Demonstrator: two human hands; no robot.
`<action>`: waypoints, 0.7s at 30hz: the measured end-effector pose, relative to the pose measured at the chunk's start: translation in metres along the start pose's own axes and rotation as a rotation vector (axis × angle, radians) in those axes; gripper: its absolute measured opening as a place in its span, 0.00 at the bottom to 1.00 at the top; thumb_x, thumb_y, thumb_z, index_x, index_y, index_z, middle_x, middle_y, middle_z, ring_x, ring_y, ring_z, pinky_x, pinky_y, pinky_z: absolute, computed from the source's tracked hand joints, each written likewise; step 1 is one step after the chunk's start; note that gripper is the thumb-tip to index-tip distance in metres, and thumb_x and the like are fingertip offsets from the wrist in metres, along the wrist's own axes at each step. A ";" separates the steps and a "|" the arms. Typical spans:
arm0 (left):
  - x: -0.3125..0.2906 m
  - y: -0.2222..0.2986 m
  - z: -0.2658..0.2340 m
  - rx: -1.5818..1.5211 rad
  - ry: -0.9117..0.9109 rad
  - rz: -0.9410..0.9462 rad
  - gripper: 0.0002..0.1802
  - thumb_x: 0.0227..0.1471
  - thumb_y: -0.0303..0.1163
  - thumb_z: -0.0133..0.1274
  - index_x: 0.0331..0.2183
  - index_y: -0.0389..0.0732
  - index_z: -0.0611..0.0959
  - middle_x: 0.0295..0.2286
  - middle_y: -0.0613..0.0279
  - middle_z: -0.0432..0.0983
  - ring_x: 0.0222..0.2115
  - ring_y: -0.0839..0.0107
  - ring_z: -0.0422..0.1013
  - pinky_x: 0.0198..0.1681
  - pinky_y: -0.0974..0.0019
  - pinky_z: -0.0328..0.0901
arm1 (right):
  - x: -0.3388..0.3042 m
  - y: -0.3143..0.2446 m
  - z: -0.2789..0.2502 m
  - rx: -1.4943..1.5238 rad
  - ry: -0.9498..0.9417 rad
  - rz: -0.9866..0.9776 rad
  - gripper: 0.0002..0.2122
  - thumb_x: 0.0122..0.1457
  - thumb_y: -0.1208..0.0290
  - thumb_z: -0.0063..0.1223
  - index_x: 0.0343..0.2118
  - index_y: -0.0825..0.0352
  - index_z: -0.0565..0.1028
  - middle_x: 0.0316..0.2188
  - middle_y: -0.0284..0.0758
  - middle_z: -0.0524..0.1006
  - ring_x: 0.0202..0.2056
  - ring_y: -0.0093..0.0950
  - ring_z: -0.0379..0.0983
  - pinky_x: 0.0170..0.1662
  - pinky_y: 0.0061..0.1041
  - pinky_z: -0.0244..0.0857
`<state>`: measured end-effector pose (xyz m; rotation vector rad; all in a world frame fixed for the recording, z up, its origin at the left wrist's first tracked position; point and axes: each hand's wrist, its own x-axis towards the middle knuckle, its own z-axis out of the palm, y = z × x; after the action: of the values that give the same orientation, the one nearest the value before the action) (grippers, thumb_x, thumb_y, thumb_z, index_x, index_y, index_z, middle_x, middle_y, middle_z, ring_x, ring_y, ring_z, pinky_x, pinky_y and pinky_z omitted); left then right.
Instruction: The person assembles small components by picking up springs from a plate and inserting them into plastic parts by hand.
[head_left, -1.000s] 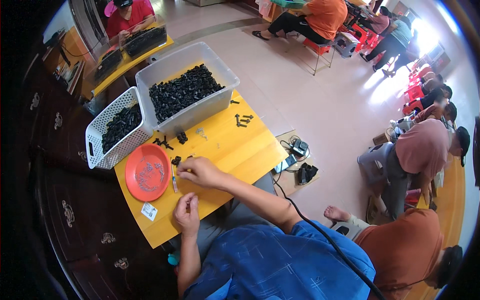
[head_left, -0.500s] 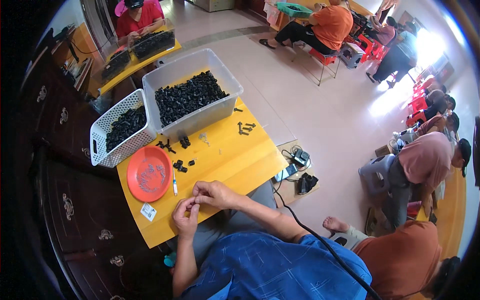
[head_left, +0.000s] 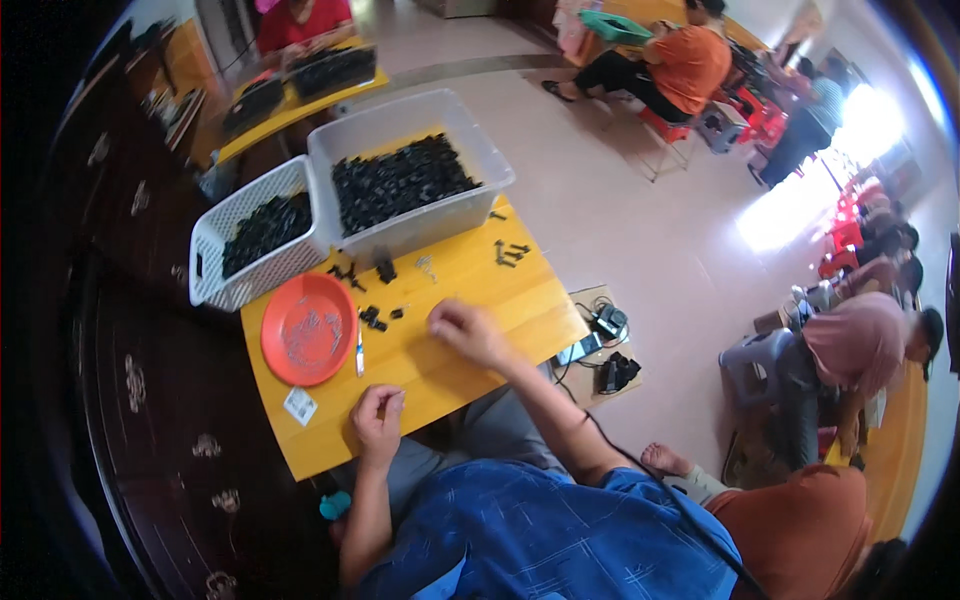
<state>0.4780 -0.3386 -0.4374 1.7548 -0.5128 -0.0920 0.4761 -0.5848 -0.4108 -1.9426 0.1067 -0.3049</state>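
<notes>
My left hand [head_left: 377,422] is closed at the near edge of the yellow table [head_left: 430,370], thumb against curled fingers; whatever it pinches is too small to make out. Farther forward and to the right, my right hand [head_left: 468,332] hovers over the tabletop, fingers curled inward and slightly blurred; any thing in it is hidden. Several small black parts [head_left: 373,318] lie beyond my hands, beside a slim screwdriver [head_left: 360,355]. An orange-red plate [head_left: 309,372] at the left holds many small metal screws [head_left: 318,335].
Behind the plate stand a white perforated basket [head_left: 212,237] and a clear plastic bin [head_left: 410,219], both filled with black parts. Several black pieces [head_left: 510,253] lie at the table's right. A black cord [head_left: 650,475] crosses my right arm. Other people sit at tables around.
My hands, together half a second ago, have come apart. The right one has moved forward and right, over the table; the left stays near the edge. The whole view has shifted a little.
</notes>
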 end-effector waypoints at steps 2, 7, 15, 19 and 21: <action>-0.001 0.000 0.000 0.040 0.005 0.016 0.03 0.57 0.23 0.55 0.33 0.33 0.79 0.26 0.65 0.75 0.26 0.78 0.73 0.32 0.74 0.68 | 0.008 0.008 -0.020 -0.117 0.114 -0.048 0.07 0.59 0.69 0.55 0.37 0.66 0.77 0.30 0.40 0.80 0.34 0.31 0.79 0.40 0.30 0.71; 0.002 0.004 0.000 0.033 0.068 0.029 0.02 0.52 0.21 0.57 0.30 0.35 0.80 0.25 0.58 0.77 0.25 0.68 0.74 0.29 0.68 0.67 | 0.027 0.010 -0.042 -0.221 0.245 -0.001 0.05 0.59 0.76 0.55 0.37 0.68 0.79 0.28 0.39 0.80 0.31 0.29 0.78 0.37 0.26 0.71; 0.004 0.007 0.000 0.009 0.054 0.080 0.03 0.52 0.22 0.59 0.30 0.36 0.80 0.25 0.58 0.77 0.23 0.70 0.73 0.26 0.69 0.65 | 0.051 0.010 -0.031 -0.527 0.176 -0.085 0.07 0.55 0.73 0.57 0.36 0.65 0.80 0.33 0.39 0.80 0.31 0.36 0.78 0.36 0.32 0.71; 0.004 0.008 -0.002 0.020 0.062 0.109 0.03 0.53 0.23 0.59 0.30 0.36 0.80 0.25 0.58 0.77 0.22 0.70 0.73 0.26 0.69 0.65 | 0.060 0.002 -0.012 -0.495 0.120 -0.066 0.07 0.55 0.71 0.58 0.36 0.64 0.80 0.31 0.38 0.79 0.30 0.36 0.78 0.36 0.33 0.71; 0.005 0.009 -0.003 0.035 0.066 0.112 0.03 0.53 0.23 0.59 0.30 0.36 0.80 0.25 0.59 0.77 0.22 0.69 0.73 0.26 0.69 0.66 | 0.060 -0.003 0.001 -0.482 0.047 -0.093 0.07 0.54 0.71 0.59 0.35 0.63 0.80 0.30 0.38 0.78 0.30 0.36 0.78 0.35 0.32 0.71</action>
<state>0.4808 -0.3392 -0.4274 1.7539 -0.5662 0.0538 0.5337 -0.5961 -0.3985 -2.4232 0.1291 -0.4148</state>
